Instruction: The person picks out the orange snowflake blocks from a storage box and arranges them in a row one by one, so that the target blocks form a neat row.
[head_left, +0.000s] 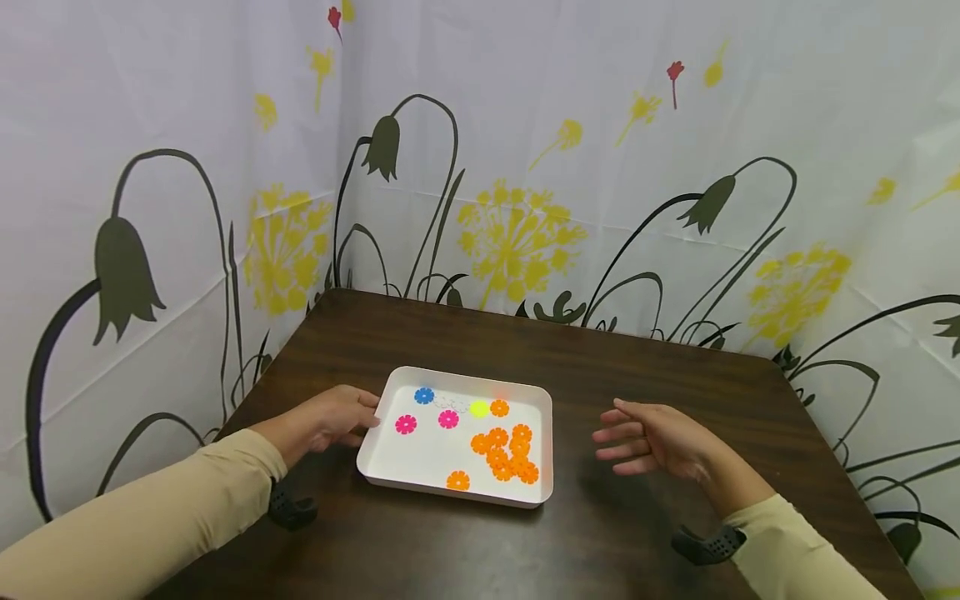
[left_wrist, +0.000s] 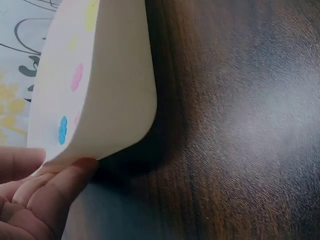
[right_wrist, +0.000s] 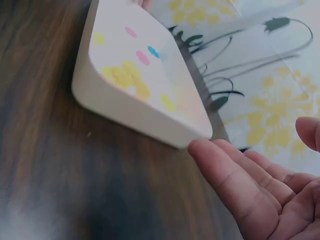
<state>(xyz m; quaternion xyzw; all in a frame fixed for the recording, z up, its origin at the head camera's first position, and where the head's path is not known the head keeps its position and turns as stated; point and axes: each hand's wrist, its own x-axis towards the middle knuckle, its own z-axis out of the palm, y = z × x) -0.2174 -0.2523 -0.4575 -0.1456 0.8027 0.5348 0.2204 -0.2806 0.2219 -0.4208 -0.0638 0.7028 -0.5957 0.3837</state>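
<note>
A shallow white tray [head_left: 420, 458] rests on the dark table, carrying notched plastic discs. At its left end, my left hand [head_left: 333, 417] grips the rim; the left wrist view has the thumb over the edge and fingers against the outer wall [left_wrist: 122, 75]. Orange discs [head_left: 510, 454] pile up toward the tray's right side, with one orange disc [head_left: 458, 481] near the front wall. Two pink discs, a blue disc [head_left: 424, 396], a yellow disc [head_left: 478, 408] and some faint clear ones lie farther back. To the right of the tray, my right hand [head_left: 656, 437] hovers with extended fingers, holding nothing.
The brown wooden table [head_left: 480, 550] extends around the tray on all sides. Behind it and to the left and right hangs a white curtain [head_left: 510, 100] printed with grey and yellow flowers. A black strap [head_left: 705, 546] hangs under the right wrist, and another [head_left: 291, 508] under the left.
</note>
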